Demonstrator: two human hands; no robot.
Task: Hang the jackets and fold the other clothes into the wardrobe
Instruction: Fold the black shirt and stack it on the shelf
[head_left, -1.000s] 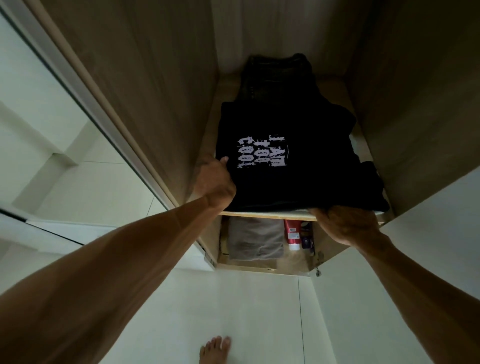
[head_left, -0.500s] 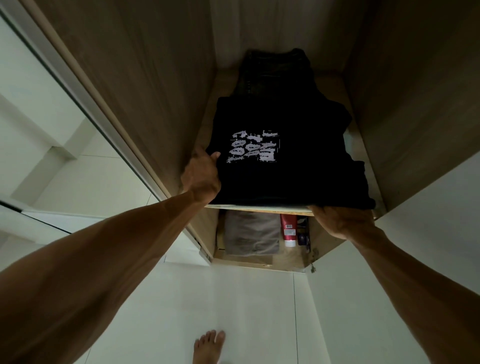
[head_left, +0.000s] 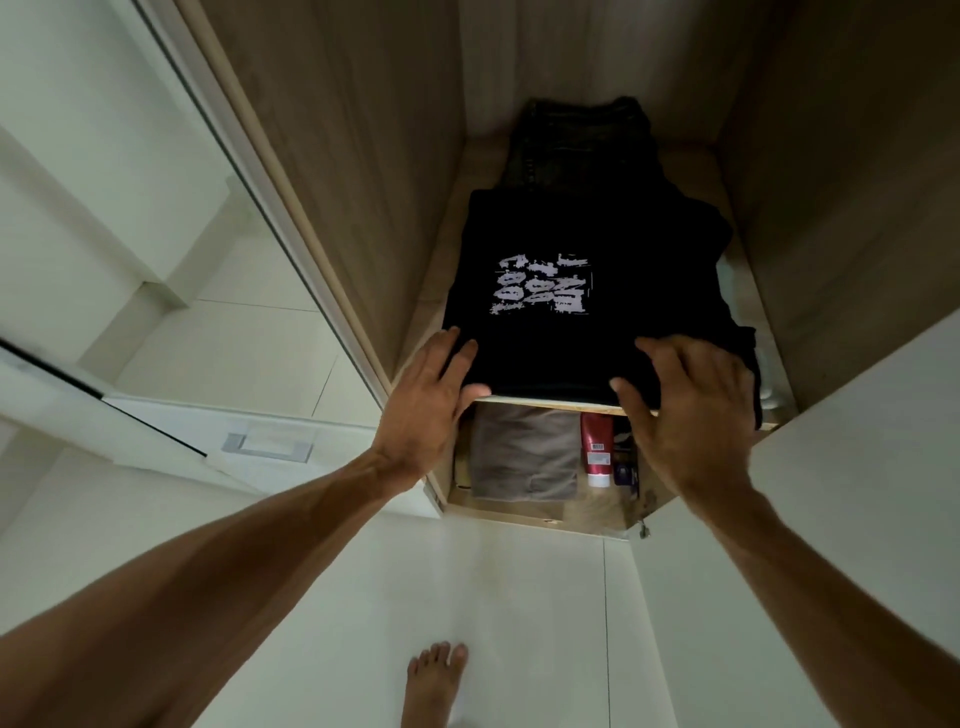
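On the upper shelf (head_left: 545, 404) of the wardrobe lies the folded black shirt (head_left: 649, 291), white print up, its near edge about level with the shelf's front lip; a strip of bare wood runs between its left side and the left wall (head_left: 353, 156); a narrower strip shows before the right wall (head_left: 841, 182); behind it a dark folded garment (head_left: 582, 140) reaches the back panel, its near end under the shirt's far edge. The left hand (head_left: 431, 410) is spread flat, fingers straight, their tips resting on the shirt's near left corner, thumb by the lip; the right hand (head_left: 691, 410) is splayed wide over the near right part, gripping nothing; whether it presses the cloth or hovers just above it I cannot tell. Below the shelf lie a grey folded cloth (head_left: 524, 452) and, just beside it, a red tube (head_left: 596, 447).
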